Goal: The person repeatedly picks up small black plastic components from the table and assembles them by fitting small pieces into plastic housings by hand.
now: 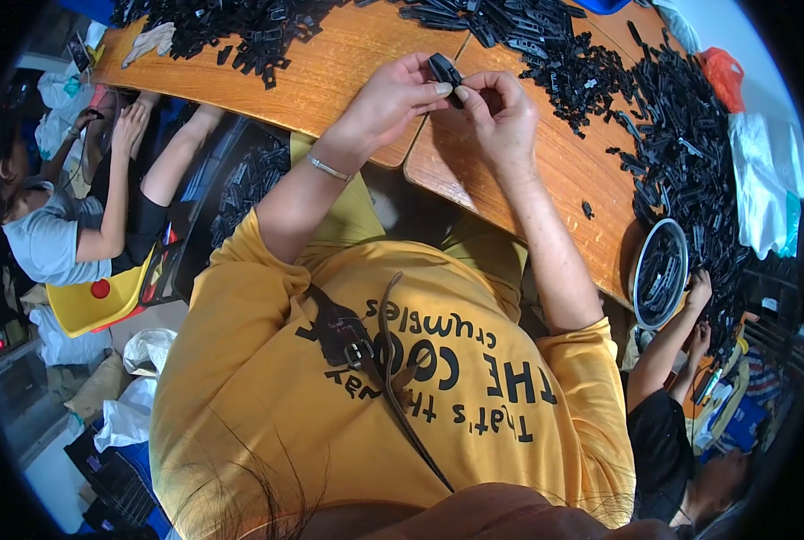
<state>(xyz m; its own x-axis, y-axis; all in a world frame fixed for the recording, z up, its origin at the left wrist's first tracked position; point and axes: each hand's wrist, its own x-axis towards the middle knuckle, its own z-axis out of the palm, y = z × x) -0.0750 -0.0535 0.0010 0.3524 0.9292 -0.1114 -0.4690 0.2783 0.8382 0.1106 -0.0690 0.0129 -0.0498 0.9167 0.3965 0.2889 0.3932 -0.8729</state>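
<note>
A small black plastic part (pixel 443 68) is held up over the near edge of the wooden table, between both hands. My left hand (pixel 395 101) pinches it from the left with the thumb near its lower end. From the right, my right hand (pixel 503 115) closes thumb and forefinger on the same part. Its finer details are too small to make out. Beyond my hands lies a heap of small black pieces (pixel 583 81), with longer black strips (pixel 510 25) behind it.
Another black heap (pixel 231 31) and a pale glove (pixel 152 41) lie at the far left. At right, a round bowl (pixel 661 274) of parts stands beside a large pile (pixel 690 153). A co-worker's hand (pixel 699 290) reaches there; another person (pixel 69 225) sits at left. A crate of parts (pixel 249 184) stands below the table.
</note>
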